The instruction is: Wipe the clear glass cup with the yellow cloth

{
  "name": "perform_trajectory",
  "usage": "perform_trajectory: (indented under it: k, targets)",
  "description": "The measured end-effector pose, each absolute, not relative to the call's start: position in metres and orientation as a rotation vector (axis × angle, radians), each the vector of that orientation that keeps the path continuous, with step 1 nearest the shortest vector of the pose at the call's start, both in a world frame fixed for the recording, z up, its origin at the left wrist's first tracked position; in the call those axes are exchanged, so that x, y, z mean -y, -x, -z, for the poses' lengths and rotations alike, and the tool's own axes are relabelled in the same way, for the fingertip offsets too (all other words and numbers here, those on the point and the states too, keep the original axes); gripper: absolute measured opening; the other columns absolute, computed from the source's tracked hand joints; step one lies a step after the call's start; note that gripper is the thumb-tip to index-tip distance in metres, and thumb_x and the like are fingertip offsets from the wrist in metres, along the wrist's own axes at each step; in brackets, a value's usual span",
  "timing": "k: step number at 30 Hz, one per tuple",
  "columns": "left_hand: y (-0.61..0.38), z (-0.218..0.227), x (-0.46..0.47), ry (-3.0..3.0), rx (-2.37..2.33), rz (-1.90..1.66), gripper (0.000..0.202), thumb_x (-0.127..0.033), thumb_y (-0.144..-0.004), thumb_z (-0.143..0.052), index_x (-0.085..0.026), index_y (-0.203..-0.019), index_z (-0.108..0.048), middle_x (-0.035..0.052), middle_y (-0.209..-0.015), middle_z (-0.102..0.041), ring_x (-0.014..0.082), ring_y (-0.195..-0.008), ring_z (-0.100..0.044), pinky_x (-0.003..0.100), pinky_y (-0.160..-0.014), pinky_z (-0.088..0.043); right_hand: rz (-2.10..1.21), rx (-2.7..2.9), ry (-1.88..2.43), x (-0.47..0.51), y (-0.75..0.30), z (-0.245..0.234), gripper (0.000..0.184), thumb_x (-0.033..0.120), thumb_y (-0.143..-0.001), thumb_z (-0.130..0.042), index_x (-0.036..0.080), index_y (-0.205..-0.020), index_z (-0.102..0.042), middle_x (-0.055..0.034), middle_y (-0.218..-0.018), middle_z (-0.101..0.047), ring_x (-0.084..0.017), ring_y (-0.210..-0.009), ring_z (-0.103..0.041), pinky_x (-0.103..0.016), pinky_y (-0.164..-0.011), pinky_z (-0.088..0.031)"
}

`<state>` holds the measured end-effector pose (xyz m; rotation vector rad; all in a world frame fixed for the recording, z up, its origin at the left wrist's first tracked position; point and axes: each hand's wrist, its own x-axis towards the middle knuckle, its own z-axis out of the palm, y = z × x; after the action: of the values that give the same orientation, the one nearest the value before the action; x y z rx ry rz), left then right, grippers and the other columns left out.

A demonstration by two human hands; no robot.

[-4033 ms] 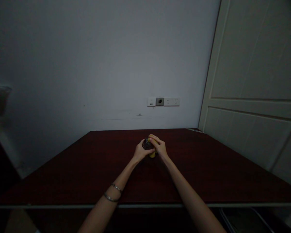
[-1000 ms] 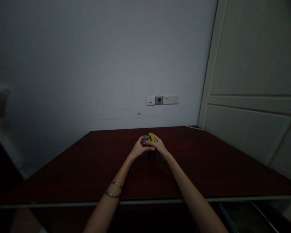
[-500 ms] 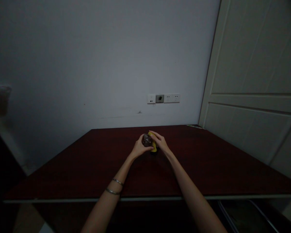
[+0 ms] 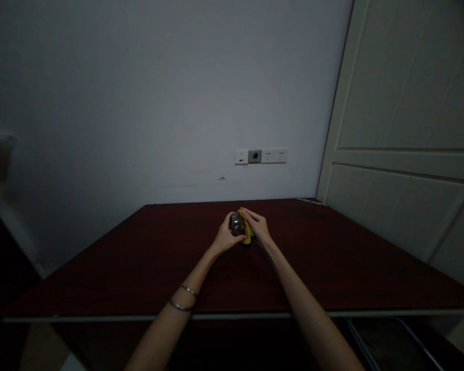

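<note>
Over the far middle of the dark red table, my left hand (image 4: 224,239) is curled round a small, rounded, see-through container (image 4: 237,223) that looks like a glass or jar. Its shiny side faces me; its exact kind is hard to tell in the dim light. My right hand (image 4: 259,228) grips a yellow cloth (image 4: 248,235) and presses it against the container's right side. Part of the cloth hangs below the right fingers, and my left thumb reaches across to its edge. Two silvery bangles (image 4: 181,306) circle my left forearm.
The dark red table (image 4: 139,268) runs back to a pale wall (image 4: 178,103) with a row of sockets (image 4: 274,156). A pale panelled door (image 4: 402,118) stands at the right. Below the table's front edge at right is a dark framed object (image 4: 390,342).
Both hands have shifted slightly to the right with the container and cloth. The container has turned a little, and more of the cloth shows below the right fingers.
</note>
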<state>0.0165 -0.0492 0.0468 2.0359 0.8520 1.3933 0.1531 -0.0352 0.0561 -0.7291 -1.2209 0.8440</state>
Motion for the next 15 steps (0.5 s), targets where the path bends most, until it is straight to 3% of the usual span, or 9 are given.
perform_trajectory:
  k: [6, 15]
  targets:
    - [-0.014, -0.047, 0.047, -2.033, -0.872, -1.438, 0.079, -0.022, -0.052, -0.074, -0.017, -0.119, -0.033, 0.0105, -0.115, -0.050, 0.0224, -0.103, -0.051, 0.037, -0.090, -0.040, -0.674, 1.472, 0.594, 0.047, -0.151, -0.063, 0.023, 0.035, -0.066, -0.065, 0.024, -0.086, -0.069, -0.0046, -0.113, -0.060, -0.022, -0.106, -0.053, -0.035, -0.094, -0.039]
    - [-0.013, -0.046, 0.048, -2.099, -0.914, -1.391, 0.078, -0.021, -0.050, -0.075, -0.019, -0.117, -0.036, 0.0075, -0.111, -0.052, 0.0211, -0.101, -0.052, 0.034, -0.088, -0.041, -0.762, 1.277, 0.719, 0.036, -0.149, -0.054, 0.034, 0.042, -0.067, -0.062, 0.020, -0.092, -0.068, -0.0067, -0.102, -0.065, -0.023, -0.099, -0.057, -0.039, -0.091, -0.041]
